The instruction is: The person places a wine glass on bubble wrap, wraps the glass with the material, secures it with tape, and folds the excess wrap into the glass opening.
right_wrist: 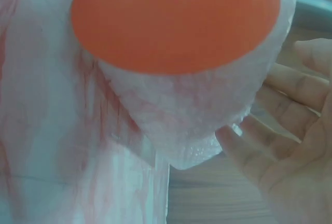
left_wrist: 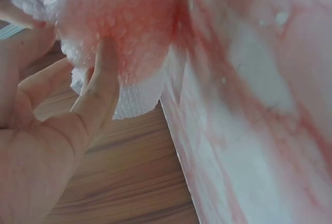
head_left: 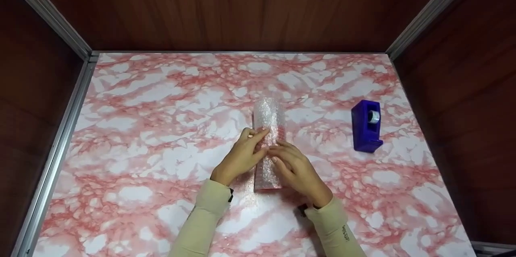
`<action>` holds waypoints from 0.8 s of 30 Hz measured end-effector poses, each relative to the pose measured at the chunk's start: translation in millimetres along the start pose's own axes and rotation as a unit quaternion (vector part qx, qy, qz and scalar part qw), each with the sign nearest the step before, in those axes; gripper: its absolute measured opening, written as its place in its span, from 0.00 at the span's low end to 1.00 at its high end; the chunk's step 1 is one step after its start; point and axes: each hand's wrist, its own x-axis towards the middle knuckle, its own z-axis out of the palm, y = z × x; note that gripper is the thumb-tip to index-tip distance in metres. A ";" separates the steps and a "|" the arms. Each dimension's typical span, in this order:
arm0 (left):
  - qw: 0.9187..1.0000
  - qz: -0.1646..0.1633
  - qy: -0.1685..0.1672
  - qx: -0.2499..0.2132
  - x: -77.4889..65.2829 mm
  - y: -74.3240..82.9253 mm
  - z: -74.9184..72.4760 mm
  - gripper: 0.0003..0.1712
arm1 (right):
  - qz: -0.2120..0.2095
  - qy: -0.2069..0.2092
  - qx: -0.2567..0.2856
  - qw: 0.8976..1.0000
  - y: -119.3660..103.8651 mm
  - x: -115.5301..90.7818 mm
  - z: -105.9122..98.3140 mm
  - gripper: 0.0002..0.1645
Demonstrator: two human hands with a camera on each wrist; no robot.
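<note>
A roll of bubble wrap (head_left: 269, 113) lies lengthwise on the table, wrapped around something reddish-orange. In the right wrist view its near end shows a flat orange disc (right_wrist: 176, 27) with a small hole in the middle. My left hand (head_left: 242, 156) rests on the roll's upper left side, its fairly straight fingers touching the bubble wrap (left_wrist: 137, 53). From the right, my right hand (head_left: 296, 168) lies against the roll with relaxed fingers, its fingertips close to the left thumb. What the wrap covers is mostly hidden.
A blue-purple tape dispenser (head_left: 366, 128) with a roll of clear tape stands on the right of the table. The red and white marbled tabletop (head_left: 161, 128) is bordered by dark wooden panels (head_left: 242, 7) and metal rails (head_left: 60, 128).
</note>
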 end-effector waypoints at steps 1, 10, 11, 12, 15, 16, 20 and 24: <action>1.000 -0.002 -0.003 0.003 0.1 0.2 -0.5 0.33 | 0.000 0.002 0.014 1.000 0.4 -0.4 -0.8 0.14; 0.999 0.016 0.003 0.039 2.7 3.4 1.6 0.36 | -0.001 0.039 0.075 0.996 13.2 -2.5 -16.6 0.15; 0.999 0.016 0.003 0.038 3.1 3.7 1.8 0.36 | 0.003 0.044 0.071 0.997 15.3 -3.4 -20.5 0.15; 0.999 0.016 0.002 0.037 3.3 4.0 2.0 0.36 | 0.007 0.050 0.064 0.997 17.5 -4.4 -24.6 0.15; 0.999 0.012 -0.004 0.033 3.2 4.8 1.7 0.36 | 0.028 0.062 0.033 0.997 25.7 -9.0 -38.5 0.15; 0.999 0.011 -0.006 0.030 3.2 4.9 1.6 0.36 | 0.033 0.064 0.021 0.997 28.8 -10.7 -43.4 0.15; 1.000 0.003 -0.011 0.025 3.1 5.5 1.4 0.37 | 0.065 0.084 -0.031 0.994 40.6 -19.7 -64.0 0.15; 1.000 0.003 -0.012 0.020 3.4 5.7 1.3 0.37 | 0.115 0.117 -0.072 0.984 51.5 -32.0 -85.9 0.15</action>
